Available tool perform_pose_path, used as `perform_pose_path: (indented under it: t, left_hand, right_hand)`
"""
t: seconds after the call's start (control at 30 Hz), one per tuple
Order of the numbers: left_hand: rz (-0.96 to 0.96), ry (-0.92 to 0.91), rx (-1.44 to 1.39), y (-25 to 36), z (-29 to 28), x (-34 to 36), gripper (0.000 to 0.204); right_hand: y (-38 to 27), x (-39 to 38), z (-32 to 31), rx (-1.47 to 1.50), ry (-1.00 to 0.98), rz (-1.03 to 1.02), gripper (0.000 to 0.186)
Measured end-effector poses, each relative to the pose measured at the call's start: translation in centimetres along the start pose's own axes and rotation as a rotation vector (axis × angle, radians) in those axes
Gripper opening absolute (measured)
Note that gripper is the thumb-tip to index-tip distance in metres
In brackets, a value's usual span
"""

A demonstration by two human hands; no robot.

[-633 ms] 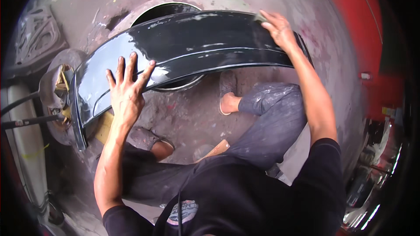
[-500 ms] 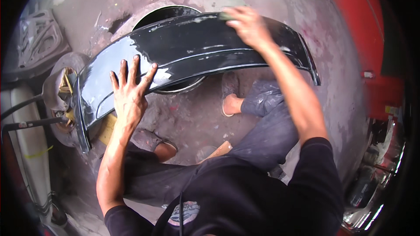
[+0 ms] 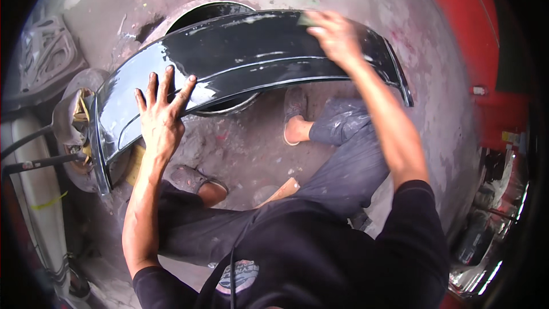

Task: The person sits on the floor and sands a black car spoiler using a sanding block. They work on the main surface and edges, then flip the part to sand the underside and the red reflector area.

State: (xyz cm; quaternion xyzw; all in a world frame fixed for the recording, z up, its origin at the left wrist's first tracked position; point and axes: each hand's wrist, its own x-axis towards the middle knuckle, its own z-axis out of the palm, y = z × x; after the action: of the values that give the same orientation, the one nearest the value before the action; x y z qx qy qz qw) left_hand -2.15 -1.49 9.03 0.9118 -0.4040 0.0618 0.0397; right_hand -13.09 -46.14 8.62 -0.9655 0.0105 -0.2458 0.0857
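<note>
A long, curved black car body panel (image 3: 246, 46) lies across the rim of a round, dark, open container (image 3: 211, 10). Pale scuffs run along its far edge and crease, and bright light reflects off its left part. My left hand (image 3: 163, 123) rests on the near left part of the panel, fingers spread. Toward the right end, my right hand (image 3: 338, 40) presses a small greenish pad (image 3: 307, 20) against the panel near its far edge. The hand is slightly blurred, and its fingers cover most of the pad.
Beside the panel's left end stands a round holder (image 3: 70, 129) with yellowish scraps. A grey moulded part (image 3: 48, 60) and a long pale part (image 3: 37, 177) lie at the left. A red vehicle body (image 3: 457, 11) borders the right. Near my legs is a wooden piece (image 3: 280, 190).
My right hand and the pad have shifted slightly right along the panel. The panel and my left hand appear a little further left and up in the picture.
</note>
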Motion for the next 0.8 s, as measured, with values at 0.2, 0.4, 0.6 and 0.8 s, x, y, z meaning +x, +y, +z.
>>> perform_pose_path:
  t: [0.2,0.4,0.6,0.8]
  left_hand:
    - [-0.020,0.033,-0.006,-1.5,1.3,-1.0,0.079]
    - [-0.008,0.068,-0.038,-0.6,1.2,-0.4,0.093]
    - [-0.028,0.043,0.005,-1.1,1.5,-0.9,0.084]
    - [-0.014,0.055,0.023,-1.0,1.4,-0.7,0.089]
  right_hand:
    - [-10.0,3.6,4.8,0.151,-0.117,-0.204,0.040]
    - [4.8,-7.2,-8.0,-0.116,-0.178,0.111,0.045]
    - [-10.6,-0.7,0.7,0.130,-0.112,-0.162,0.039]
    - [3.9,-8.6,-7.6,-0.108,-0.198,0.024,0.042]
